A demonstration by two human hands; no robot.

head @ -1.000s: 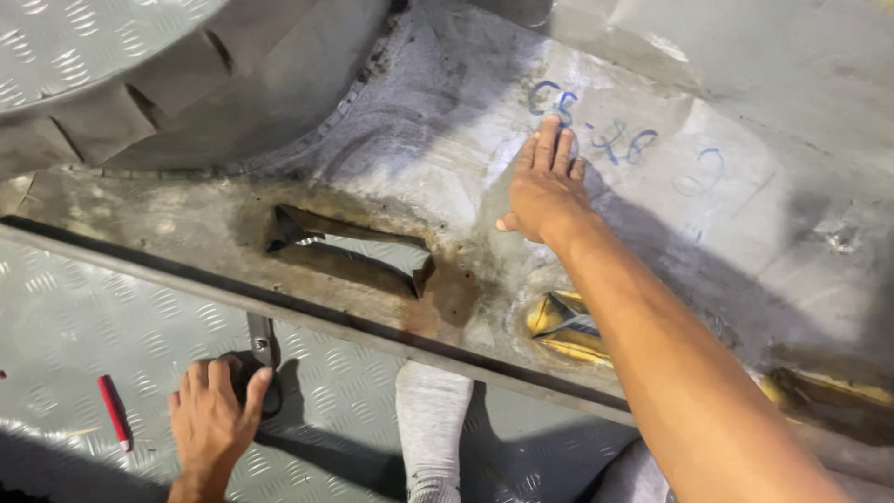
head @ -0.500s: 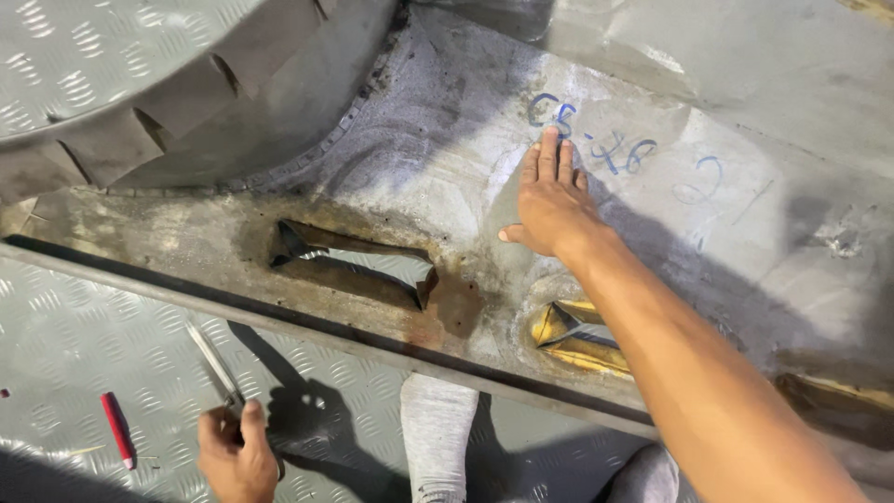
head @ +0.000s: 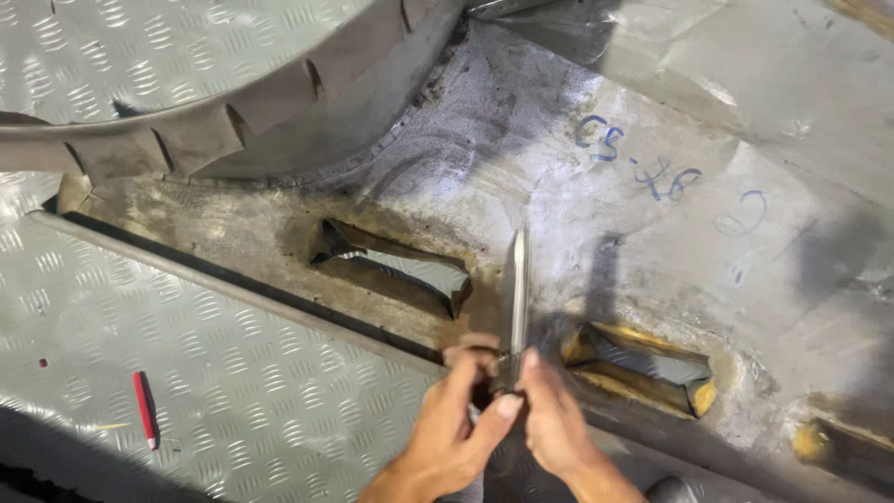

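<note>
Head view, hands: the left hand (head: 445, 430) and right hand (head: 551, 424) meet at the near middle of the frame, touching each other around the lower end of one tool.
Left fingers: curled closed, thumb pressed against the base of the metal blade tool (head: 518, 296); it seems to steady the handle end.
Right fingers: pinched closed on the same base from the right side, so the two hands share the grip, probably for control.
Tool position: a slim, pointed steel blade standing up and away from the hands, its tip against the grey sheet-metal panel (head: 643, 112), between the two openings.
Left opening (head: 396, 265): a jagged rusty cut-out just left of the blade.
Right opening (head: 643, 368): a yellow-edged cut-out just right of the hands.
Panel surface: dull, stained, with blue handwritten marks on the far right.
Tyre (head: 233, 102): a treaded tyre curves across the far left, above the panel.
Floor: diamond-pattern plate floor (head: 233, 373) at the near left, with a red pencil (head: 144, 408) lying on it, well apart from the hands.
</note>
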